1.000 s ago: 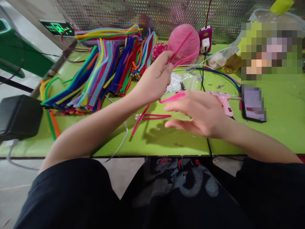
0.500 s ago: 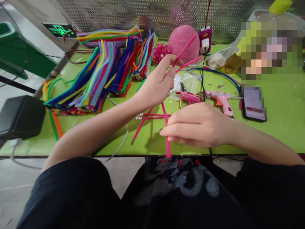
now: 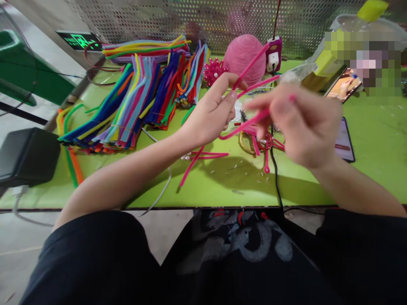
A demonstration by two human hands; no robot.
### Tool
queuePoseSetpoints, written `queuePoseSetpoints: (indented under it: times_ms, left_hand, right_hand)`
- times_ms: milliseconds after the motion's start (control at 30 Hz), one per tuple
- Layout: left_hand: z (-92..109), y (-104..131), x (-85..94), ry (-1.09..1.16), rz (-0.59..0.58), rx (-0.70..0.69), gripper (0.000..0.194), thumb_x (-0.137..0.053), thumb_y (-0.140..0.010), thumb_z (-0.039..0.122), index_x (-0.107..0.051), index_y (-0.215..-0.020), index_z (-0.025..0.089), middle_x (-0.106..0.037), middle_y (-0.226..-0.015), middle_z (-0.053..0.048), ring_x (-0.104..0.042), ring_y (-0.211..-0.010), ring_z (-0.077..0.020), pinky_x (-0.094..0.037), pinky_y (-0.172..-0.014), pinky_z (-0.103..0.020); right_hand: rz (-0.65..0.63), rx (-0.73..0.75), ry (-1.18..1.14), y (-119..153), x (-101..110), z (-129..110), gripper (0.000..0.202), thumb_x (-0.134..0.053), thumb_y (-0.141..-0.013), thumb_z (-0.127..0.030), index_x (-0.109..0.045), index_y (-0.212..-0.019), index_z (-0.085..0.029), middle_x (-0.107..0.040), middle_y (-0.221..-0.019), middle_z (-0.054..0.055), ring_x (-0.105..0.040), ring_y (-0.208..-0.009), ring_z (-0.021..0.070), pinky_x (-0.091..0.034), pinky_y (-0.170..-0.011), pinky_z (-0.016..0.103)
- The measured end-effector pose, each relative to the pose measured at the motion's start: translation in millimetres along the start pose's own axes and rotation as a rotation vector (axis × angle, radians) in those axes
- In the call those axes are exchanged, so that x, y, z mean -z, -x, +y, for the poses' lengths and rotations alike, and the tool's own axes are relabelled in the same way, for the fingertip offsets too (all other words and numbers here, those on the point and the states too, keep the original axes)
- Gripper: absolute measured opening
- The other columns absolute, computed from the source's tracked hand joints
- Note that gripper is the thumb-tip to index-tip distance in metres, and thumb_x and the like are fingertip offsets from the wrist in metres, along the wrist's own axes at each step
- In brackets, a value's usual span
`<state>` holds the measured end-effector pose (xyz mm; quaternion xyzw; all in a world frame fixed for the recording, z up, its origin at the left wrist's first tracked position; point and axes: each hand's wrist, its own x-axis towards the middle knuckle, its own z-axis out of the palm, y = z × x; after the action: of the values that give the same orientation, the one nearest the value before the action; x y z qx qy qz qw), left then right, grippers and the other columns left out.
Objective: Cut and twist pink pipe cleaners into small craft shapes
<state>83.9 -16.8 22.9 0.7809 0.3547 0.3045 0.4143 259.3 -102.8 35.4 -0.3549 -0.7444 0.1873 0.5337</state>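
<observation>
Several pink pipe cleaners [image 3: 253,65] are pinched where they cross between the thumb and fingers of my left hand [image 3: 214,108]. Their ends stick out up and to the right, and one end [image 3: 192,167] hangs down to the left. My right hand [image 3: 305,123], blurred by motion, grips another length of pink pipe cleaner [image 3: 244,127] that bends up from under my left hand. Under and beside my right hand lie short pink pieces with loops [image 3: 266,163] and a red ring [image 3: 265,142]. More pink stems [image 3: 213,155] rest on the table by some pearl beads [image 3: 186,156].
Bundles of coloured pipe cleaners [image 3: 127,106] fill the left of the green table [image 3: 222,186]. Behind stand a pink ball [image 3: 244,59], a pink flower [image 3: 215,71] and a purple socket block [image 3: 274,53]. A black cable [image 3: 277,182] runs to the front edge. A phone [image 3: 346,140] lies right.
My right hand has swung up and to the right, bending the pink pipe cleaner upward from where it pointed down to the table edge. My left hand has hardly moved.
</observation>
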Motion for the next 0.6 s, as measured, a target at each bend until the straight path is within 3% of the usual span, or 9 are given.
queuePoseSetpoints:
  times_ms: [67,167,233,333,467,600]
  left_hand:
    - [2.7,3.3,-0.7,-0.008,0.001,-0.023,0.031,-0.034,-0.111,0.039,-0.050,-0.134,0.026,-0.046,-0.070,0.003,-0.045,-0.058,-0.0123,-0.041,-0.059,-0.030]
    - [7.6,8.5,-0.7,-0.011,-0.011,-0.048,0.033,-0.037,-0.111,0.040,-0.052,-0.136,0.026,-0.053,-0.069,0.002,-0.050,-0.063,-0.0140,-0.046,-0.062,-0.030]
    - [8.8,10.4,-1.5,0.007,-0.030,-0.055,0.030,-0.039,-0.110,0.038,-0.055,-0.132,0.025,-0.051,-0.067,0.003,-0.049,-0.062,-0.0135,-0.046,-0.061,-0.029]
    - [5.9,10.7,-5.1,0.058,-0.015,-0.069,0.027,-0.042,-0.111,0.039,-0.060,-0.125,0.024,-0.048,-0.064,0.004,-0.050,-0.058,-0.0132,-0.046,-0.059,-0.029]
    - [-1.0,9.3,-10.8,0.154,-0.002,-0.112,0.024,-0.046,-0.110,0.036,-0.063,-0.122,0.022,-0.044,-0.060,0.006,-0.053,-0.057,-0.0135,-0.047,-0.061,-0.029]
    - [-4.3,8.9,-13.5,0.205,-0.023,-0.134,0.021,-0.047,-0.110,0.032,-0.063,-0.120,0.022,-0.041,-0.058,0.007,-0.051,-0.055,-0.0128,-0.047,-0.060,-0.028]
  right_hand:
    - [0.218,-0.185,-0.034,-8.6,4.3,15.0,0.027,-0.054,-0.109,-0.038,-0.074,-0.110,-0.020,-0.068,-0.079,0.002,-0.057,-0.058,0.0106,-0.047,-0.055,0.027]
    - [0.191,-0.335,0.006,-16.7,10.8,36.5,0.027,-0.054,-0.109,-0.040,-0.072,-0.110,-0.020,-0.064,-0.074,0.001,-0.053,-0.056,0.0104,-0.043,-0.054,0.026]
    - [0.137,-0.321,0.062,-17.6,12.7,46.3,0.032,-0.050,-0.111,-0.045,-0.070,-0.100,-0.021,-0.061,-0.070,0.001,-0.052,-0.058,0.0113,-0.043,-0.055,0.027]
    - [0.179,-0.235,-0.016,-17.0,11.0,53.6,0.045,-0.053,-0.109,-0.054,-0.059,-0.077,-0.022,-0.052,-0.060,-0.001,-0.048,-0.053,0.0110,-0.040,-0.054,0.028]
    - [0.249,-0.320,-0.216,-19.1,7.0,51.7,0.049,-0.068,-0.097,-0.066,-0.061,-0.074,-0.023,-0.050,-0.059,-0.003,-0.048,-0.052,0.0103,-0.038,-0.052,0.027]
    - [0.227,-0.366,-0.326,-21.0,5.9,44.6,0.050,-0.077,-0.091,-0.064,-0.062,-0.068,-0.023,-0.048,-0.057,-0.003,-0.043,-0.048,0.0090,-0.037,-0.049,0.026]
